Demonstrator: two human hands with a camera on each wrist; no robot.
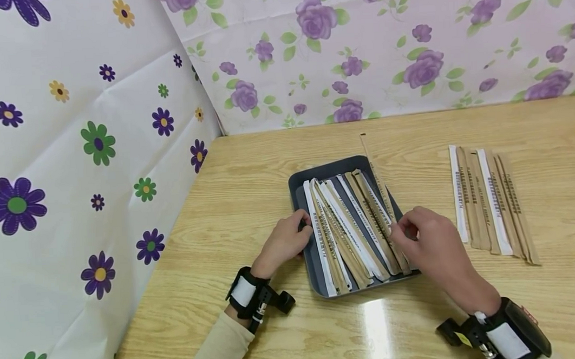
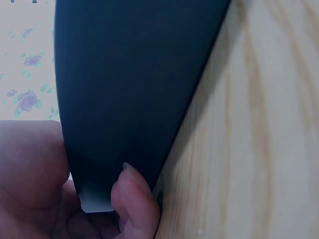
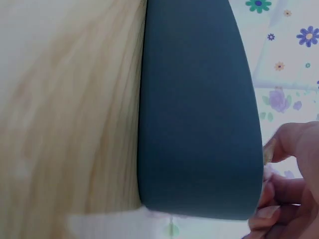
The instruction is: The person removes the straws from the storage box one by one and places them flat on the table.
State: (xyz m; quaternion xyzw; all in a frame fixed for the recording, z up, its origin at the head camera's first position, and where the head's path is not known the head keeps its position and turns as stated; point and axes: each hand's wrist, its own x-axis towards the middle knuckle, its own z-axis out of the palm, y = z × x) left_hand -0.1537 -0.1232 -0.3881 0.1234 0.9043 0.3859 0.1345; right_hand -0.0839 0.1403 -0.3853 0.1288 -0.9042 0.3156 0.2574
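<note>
1. Clearly, the right hand (image 1: pixel 429 240) pinches one slim paper packet (image 1: pixel 377 177) near its lower end, between thumb and fingers.
2. That packet lies along the right side of the tray (image 1: pixel 316 173), its upper tip reaching past the far rim; whether it touches the rim, I cannot tell.
3. The left hand (image 1: pixel 286 236) grips the tray's left edge, thumb near the rim and a fingertip low on the outer wall.
4. More packets (image 1: pixel 349 219), white and brown, lie lengthwise in the tray, some overlapping; a separate row of packets (image 1: pixel 492 201) lies to the right on the table (image 1: pixel 238 176).
5. Each packet is probably very light and fairly stiff, with a wrapper that could crease; a gentle pinch near one end should do.
6. The tray looks rigid and smooth, likely to slide if nudged, so its side wall is a sensible hold.
</note>
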